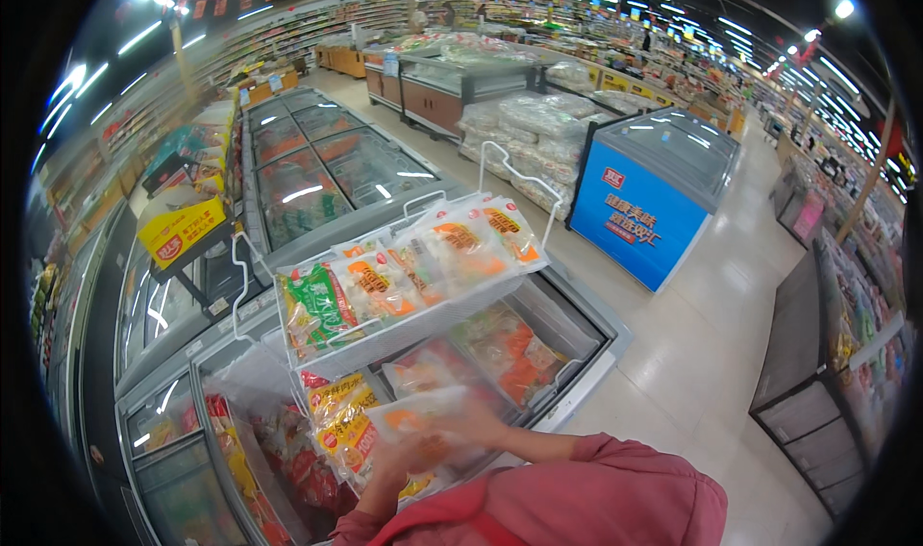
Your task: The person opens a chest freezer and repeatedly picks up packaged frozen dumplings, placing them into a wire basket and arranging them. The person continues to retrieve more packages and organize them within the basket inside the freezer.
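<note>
A white plastic bag of frozen food with orange print (400, 412) is between my hands, above the open chest freezer (613, 340). My left hand (398, 456) grips its near left side. On its right side is my right hand (472, 425), blurred, with fingers partly hidden. A yellow bag of frozen dumplings (339, 412) lies just left of the held bag. Beyond my hands, a white wire basket (411, 337) rests across the freezer, holding several white-and-orange bags (461, 247) and a green dumpling bag (315, 297).
Inside the freezer lie orange-patterned bags (512, 358) and red bags (303, 467). Glass-topped freezers (317, 157) extend ahead. A blue chest freezer (634, 214) stands right of stacked clear sacks (526, 135). Tiled floor (656, 351) runs along the right, beside a grey display stand (793, 373).
</note>
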Demonstrator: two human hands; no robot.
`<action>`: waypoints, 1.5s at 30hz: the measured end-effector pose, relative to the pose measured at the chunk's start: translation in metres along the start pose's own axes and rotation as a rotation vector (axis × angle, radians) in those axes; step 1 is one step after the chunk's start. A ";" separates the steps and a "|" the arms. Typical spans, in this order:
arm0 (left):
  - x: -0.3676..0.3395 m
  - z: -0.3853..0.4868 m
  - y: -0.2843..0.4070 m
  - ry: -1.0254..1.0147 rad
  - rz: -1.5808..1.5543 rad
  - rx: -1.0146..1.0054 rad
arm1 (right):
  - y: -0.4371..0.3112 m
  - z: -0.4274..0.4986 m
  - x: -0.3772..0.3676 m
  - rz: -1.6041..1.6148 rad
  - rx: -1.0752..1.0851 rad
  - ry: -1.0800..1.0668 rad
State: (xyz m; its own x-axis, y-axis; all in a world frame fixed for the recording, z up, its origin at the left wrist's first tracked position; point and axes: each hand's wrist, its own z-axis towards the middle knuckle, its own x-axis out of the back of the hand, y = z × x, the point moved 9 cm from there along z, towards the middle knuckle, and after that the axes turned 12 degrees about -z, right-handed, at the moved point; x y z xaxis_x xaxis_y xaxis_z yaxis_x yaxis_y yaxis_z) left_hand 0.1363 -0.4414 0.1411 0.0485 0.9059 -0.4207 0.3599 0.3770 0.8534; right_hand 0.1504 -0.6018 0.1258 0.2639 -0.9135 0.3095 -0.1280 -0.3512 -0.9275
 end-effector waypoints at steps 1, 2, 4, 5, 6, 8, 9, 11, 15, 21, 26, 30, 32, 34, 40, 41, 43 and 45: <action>0.005 0.000 -0.004 0.074 0.007 0.038 | -0.005 -0.003 0.004 -0.097 0.010 0.010; 0.006 0.000 0.002 0.082 -0.022 -0.012 | -0.008 -0.006 0.004 -0.126 0.009 0.006; 0.008 0.000 0.005 0.117 -0.046 -0.032 | -0.015 -0.012 0.007 -0.206 0.081 0.040; 0.007 0.000 0.003 0.113 -0.007 0.010 | -0.013 -0.014 0.002 -0.145 0.078 -0.004; 0.009 0.000 -0.001 0.126 0.034 0.051 | -0.010 -0.016 -0.003 -0.085 0.075 -0.049; 0.010 0.001 -0.002 0.099 0.093 0.043 | 0.000 -0.018 -0.009 -0.023 0.043 -0.077; 0.007 0.003 0.000 0.056 0.113 -0.010 | 0.005 -0.018 -0.009 -0.021 0.015 -0.057; 0.004 0.007 -0.002 -0.057 0.074 -0.034 | 0.007 -0.017 -0.006 -0.091 0.025 0.001; 0.012 0.012 -0.015 -0.104 0.048 -0.002 | -0.002 -0.016 0.000 -0.220 0.072 0.008; 0.031 0.015 -0.012 0.103 0.136 -0.079 | -0.020 -0.010 -0.004 -0.044 0.107 0.022; 0.024 0.014 0.009 -0.002 0.140 -0.140 | -0.023 -0.010 -0.011 -0.051 -0.024 -0.091; 0.034 0.011 0.009 0.114 -0.008 -0.110 | -0.032 -0.014 -0.015 -0.135 -0.050 -0.148; 0.036 0.010 0.010 0.149 0.008 -0.124 | -0.030 -0.011 -0.018 -0.135 -0.042 -0.129; 0.037 0.011 0.014 0.164 0.117 -0.138 | -0.020 -0.007 -0.023 -0.079 -0.046 -0.104; 0.016 0.012 0.023 -0.117 0.065 -0.179 | -0.011 0.011 -0.028 0.014 0.162 -0.051; 0.019 0.013 0.021 -0.091 0.058 -0.169 | -0.015 0.012 -0.025 0.007 0.169 -0.032; 0.015 0.011 0.023 -0.148 -0.019 -0.243 | -0.027 0.013 -0.012 -0.146 0.155 0.047; 0.031 0.017 0.005 0.027 -0.032 -0.118 | -0.025 0.014 -0.011 -0.255 -0.037 -0.029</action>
State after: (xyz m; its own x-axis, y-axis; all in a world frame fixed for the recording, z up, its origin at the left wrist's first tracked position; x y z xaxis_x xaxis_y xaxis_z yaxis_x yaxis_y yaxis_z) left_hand 0.1555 -0.4142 0.1271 0.0128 0.8972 -0.4413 0.2486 0.4247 0.8706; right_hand 0.1644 -0.5796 0.1428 0.3192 -0.7886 0.5256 -0.0884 -0.5770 -0.8120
